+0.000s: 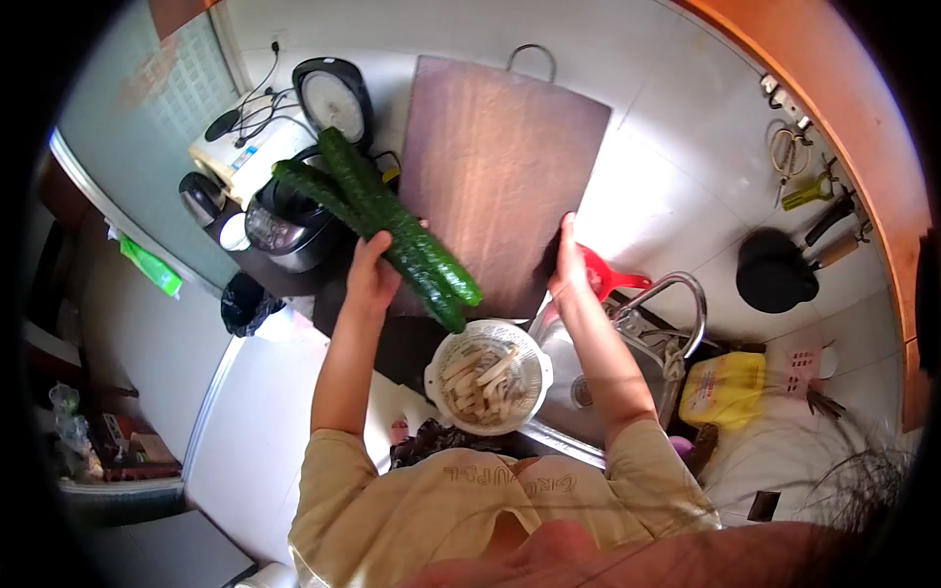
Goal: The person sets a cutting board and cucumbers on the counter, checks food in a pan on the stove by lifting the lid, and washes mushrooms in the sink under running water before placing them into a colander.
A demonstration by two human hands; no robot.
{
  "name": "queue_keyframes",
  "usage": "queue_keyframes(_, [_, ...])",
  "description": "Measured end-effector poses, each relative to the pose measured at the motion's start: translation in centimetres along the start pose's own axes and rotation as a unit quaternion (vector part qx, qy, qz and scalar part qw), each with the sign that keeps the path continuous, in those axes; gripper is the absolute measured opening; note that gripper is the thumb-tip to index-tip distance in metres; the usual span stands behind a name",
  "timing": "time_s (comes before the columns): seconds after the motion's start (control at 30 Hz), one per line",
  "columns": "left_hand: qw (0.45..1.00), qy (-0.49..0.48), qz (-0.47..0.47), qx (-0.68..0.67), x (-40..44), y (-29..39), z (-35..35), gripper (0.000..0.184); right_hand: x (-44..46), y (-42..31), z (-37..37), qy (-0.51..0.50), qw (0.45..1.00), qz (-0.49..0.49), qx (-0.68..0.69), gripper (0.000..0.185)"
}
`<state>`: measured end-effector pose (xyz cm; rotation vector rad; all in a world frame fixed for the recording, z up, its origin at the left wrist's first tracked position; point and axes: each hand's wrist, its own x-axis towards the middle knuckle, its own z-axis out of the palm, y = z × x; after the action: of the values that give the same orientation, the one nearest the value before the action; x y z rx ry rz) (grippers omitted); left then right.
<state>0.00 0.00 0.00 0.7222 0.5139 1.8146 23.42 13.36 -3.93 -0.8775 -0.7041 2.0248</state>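
Observation:
Two long green cucumbers (392,225) lie side by side in my left hand (374,274), which is closed around their middle. They slant across the left edge of a wooden cutting board (500,176). The board is tilted up with its metal handle at the far end. My right hand (569,260) grips the board's right edge; most of its fingers are hidden behind the wood. Whether my left hand also supports the board cannot be seen. Nearer my body, a white colander (432,377) holds pale cut strips.
A rice cooker (284,235) with its lid raised stands at left. On the right are a steel sink (559,358), a curved faucet (698,304) and a red strainer (613,276). A black pan (774,269) and scissors (789,152) hang on the wall. A bin (250,306) stands lower left.

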Motion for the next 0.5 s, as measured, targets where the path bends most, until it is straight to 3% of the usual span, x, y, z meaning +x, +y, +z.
queue_keyframes(0.2, [0.995, 0.101, 0.002, 0.025, -8.1, 6.3, -9.2, 0.052, -2.5, 13.7, 5.9, 0.069, 0.997, -0.005, -0.028, 0.063])
queue_keyframes(0.27, [0.983, 0.15, -0.062, 0.083, -11.3, 8.6, -13.5, 0.057, -4.2, 19.7, 7.7, 0.101, 0.993, 0.058, -0.005, 0.059])
queue_keyframes(0.43, [0.957, 0.218, -0.171, 0.084, -16.3, 9.9, -21.3, 0.052, -5.6, 30.9, 7.1, 0.121, 0.981, 0.15, 0.021, 0.062])
queue_keyframes(0.5, [0.95, 0.229, -0.201, 0.069, -18.0, 9.4, -24.2, 0.05, -6.3, 32.6, 7.3, 0.191, 0.964, 0.159, -0.092, 0.068])
